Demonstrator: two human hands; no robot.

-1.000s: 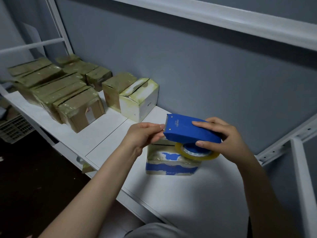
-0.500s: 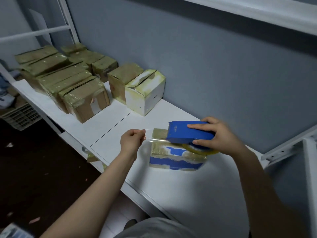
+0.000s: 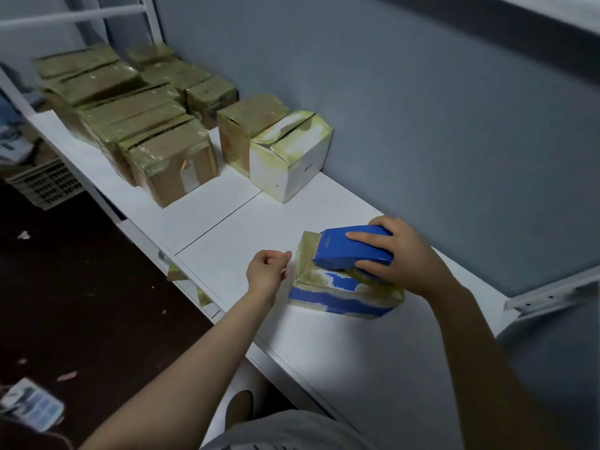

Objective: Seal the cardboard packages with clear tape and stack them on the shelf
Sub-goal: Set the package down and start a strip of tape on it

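A small blue-and-white package, wrapped in yellowish clear tape, lies on the white shelf. My right hand grips a blue tape dispenser and holds it on top of the package. My left hand is just left of the package, fingers curled, pinching the end of a clear tape strip that runs toward the dispenser; the strip is barely visible.
Several taped brown boxes stand in rows at the shelf's far left, with a taped white box nearest. A grey wall backs the shelf. A white crate and scattered litter lie on the dark floor below.
The dispenser has come down from above the package onto its top. My left hand pulled tape out to the left and now sits lower, close to the package's left end.
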